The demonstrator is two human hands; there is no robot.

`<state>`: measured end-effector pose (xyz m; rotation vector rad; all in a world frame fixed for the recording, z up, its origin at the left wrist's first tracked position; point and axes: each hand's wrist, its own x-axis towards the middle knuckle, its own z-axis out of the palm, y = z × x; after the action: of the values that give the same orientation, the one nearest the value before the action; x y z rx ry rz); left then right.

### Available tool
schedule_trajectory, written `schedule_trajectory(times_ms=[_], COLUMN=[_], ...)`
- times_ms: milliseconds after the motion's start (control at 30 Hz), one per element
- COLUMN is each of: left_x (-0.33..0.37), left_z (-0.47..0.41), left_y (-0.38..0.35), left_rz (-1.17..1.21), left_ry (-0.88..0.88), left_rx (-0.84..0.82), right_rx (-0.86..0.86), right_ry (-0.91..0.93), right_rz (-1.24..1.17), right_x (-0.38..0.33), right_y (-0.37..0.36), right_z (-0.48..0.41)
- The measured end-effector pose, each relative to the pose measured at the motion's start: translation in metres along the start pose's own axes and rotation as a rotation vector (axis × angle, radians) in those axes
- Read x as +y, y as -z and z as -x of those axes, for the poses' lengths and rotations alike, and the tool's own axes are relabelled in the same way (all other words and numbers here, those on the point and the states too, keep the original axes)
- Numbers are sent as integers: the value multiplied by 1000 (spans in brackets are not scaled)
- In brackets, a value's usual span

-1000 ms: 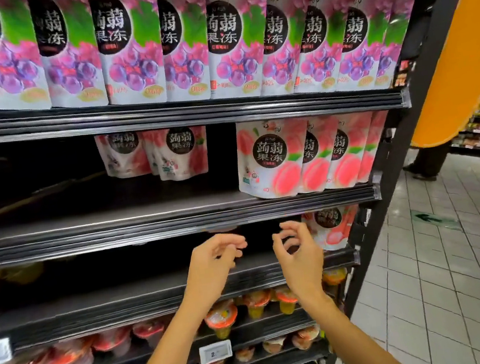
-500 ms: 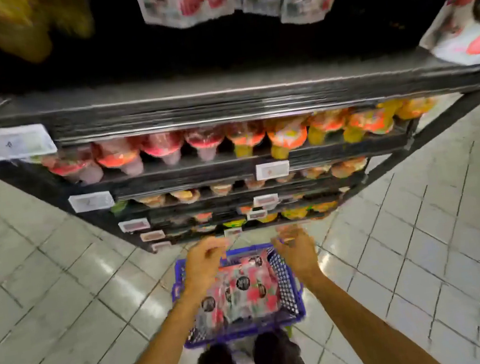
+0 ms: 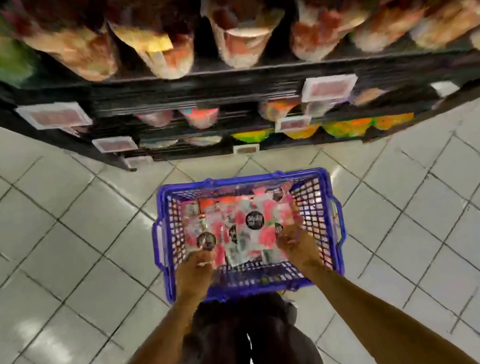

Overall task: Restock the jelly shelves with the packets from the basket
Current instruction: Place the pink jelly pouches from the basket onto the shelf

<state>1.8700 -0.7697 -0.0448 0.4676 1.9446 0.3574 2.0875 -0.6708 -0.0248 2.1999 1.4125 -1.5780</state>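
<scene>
Grey tiled floor [image 3: 56,236] is running under dark shelves [image 3: 189,87], where motion blur is smearing the jelly cups [image 3: 244,37]. A blue basket [image 3: 241,179] is standing on the floor, holding pink packets [image 3: 253,219]. The left grip [image 3: 195,271] and right grip [image 3: 297,244] are reaching into it at the packets. Blur is hiding the fingertips, so it cannot be told whether either grip is clenched.

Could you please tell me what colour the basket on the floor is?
The basket is blue-violet, clearest in the head view.
</scene>
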Motion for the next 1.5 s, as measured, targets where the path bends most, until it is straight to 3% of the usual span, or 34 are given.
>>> schedule_trajectory(times_ms=[167,300,367,433,533,600,733,900,1033,1200,1333,1500], left_x=[-60,-96,-99,-102,-110,-115,-117,-117,-113,-73,1,101], left_z=[-92,-151,-166,-174,-180,-184,-191,-187,-178,-126,-48,61], left_y=[-53,-85,-101,-118,-130,-127,-118,-105,-85,-45,9,79], left_rz=[-93,-228,-320,-264,-253,-349,-325,-77,-189,-212,142,417], left_ry=[119,204,250,285,200,165,59,50,42,-213,-170,-141], left_rx=[84,136,196,258,303,336,306,298,161,88,-40,-41], right_rx=[20,58,68,134,174,91,-7,-2,-10,19,68,45], right_ry=[-13,-172,-218,-275,-288,-279,-246,-244,-287,-239,-89,76], right_rz=[206,165,273,381,267,103,76,54,-62,-142,-305,-526], right_x=[52,74,79,82,83,86,95,104,104,82,37,-45], right_y=[-59,-102,-122,-139,-153,-156,-154,-150,-138,-93,-27,61], right_z=[-99,-153,-171,-182,-188,-193,-194,-178,-163,-114,-38,80])
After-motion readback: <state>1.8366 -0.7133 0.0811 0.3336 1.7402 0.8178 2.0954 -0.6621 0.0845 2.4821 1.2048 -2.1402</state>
